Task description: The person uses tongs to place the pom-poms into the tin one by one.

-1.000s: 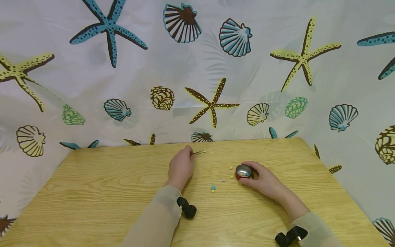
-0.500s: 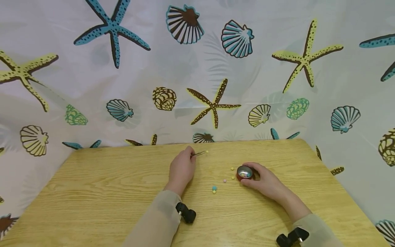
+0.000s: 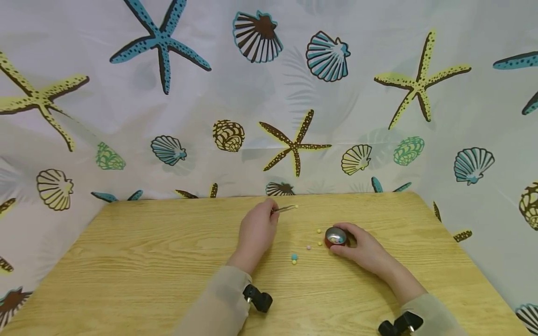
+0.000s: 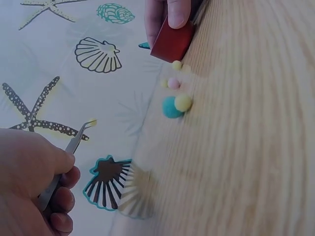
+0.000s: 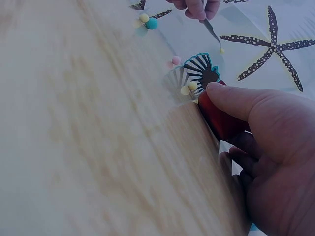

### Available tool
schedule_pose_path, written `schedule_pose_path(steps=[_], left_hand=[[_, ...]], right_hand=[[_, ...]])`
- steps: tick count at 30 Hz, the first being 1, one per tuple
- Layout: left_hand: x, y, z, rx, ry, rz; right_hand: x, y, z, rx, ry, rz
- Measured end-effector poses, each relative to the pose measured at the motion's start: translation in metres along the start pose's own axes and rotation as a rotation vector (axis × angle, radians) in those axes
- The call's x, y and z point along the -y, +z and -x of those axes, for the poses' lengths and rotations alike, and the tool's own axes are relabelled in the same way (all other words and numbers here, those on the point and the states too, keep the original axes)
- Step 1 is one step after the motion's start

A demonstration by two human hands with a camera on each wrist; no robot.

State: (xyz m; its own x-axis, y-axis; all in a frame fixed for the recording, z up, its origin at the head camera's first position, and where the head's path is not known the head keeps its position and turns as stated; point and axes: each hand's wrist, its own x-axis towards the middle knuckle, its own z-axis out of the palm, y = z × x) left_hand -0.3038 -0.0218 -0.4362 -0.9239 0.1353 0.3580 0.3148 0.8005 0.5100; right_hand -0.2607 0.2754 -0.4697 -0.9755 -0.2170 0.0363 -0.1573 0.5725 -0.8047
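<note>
White cloth printed w/ starfish & seashells (image 3: 201, 100) hangs behind a pale wood-grain tabletop (image 3: 159, 261), where the small stuff lies. At the bent tips of a pair of slim silvery metal tweezers (image 3: 283, 209) sits a tiny round yellow ball (image 3: 296, 206), well apart from the cup, nearer the table's far edge. Ball looks soft & v. light, prob. felt or foam (can't tell which); it'd likely squash a bit but not break, so best taken across its middle w/ a gentle pinch, b/c too hard a squeeze could make it pop out. Tweezers seem stiff yet springy, poss. slippery, & are best held along the shanks. Left hand (image 3: 257, 229) has its fingers curled round them, w/ the bent tips sticking out past thumb & forefinger. Right hand (image 3: 364, 248) grips a small round cup, red outside & shiny silver inside (image 3: 336, 237), thumb on the near side & fingers round the far side, spread only abt. the cup's width. Cup looks rigid, prob. light metal, easy to tip, so a low side hold suits it; a few coloured balls (image 3: 336, 241) show inside. Just beside it, two yellow balls (image 3: 320, 244) & a pink ball (image 3: 308, 247); a larger blue ball (image 3: 294, 256) lies farther left, w/ another yellow one (image 3: 294, 262) right up against it.
</note>
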Motion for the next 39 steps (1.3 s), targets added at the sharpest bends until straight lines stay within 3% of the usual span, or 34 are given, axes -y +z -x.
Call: schedule_pose_path(steps=[14, 23, 29, 39], left_hand=[[-0.032, 0.000, 0.018, 0.035, 0.112, -0.012], [-0.050, 0.007, 0.025, 0.106, 0.152, -0.037], [-0.056, 0.013, 0.029, 0.171, 0.156, -0.042], [-0.057, 0.021, 0.033, 0.199, 0.170, -0.062]], right_hand=[[0.001, 0.001, 0.002, -0.001, 0.006, 0.002], [0.000, 0.001, 0.001, -0.006, -0.010, -0.008], [0.000, 0.000, 0.000, -0.001, -0.015, -0.014], [0.000, -0.001, 0.000, -0.004, -0.010, 0.004]])
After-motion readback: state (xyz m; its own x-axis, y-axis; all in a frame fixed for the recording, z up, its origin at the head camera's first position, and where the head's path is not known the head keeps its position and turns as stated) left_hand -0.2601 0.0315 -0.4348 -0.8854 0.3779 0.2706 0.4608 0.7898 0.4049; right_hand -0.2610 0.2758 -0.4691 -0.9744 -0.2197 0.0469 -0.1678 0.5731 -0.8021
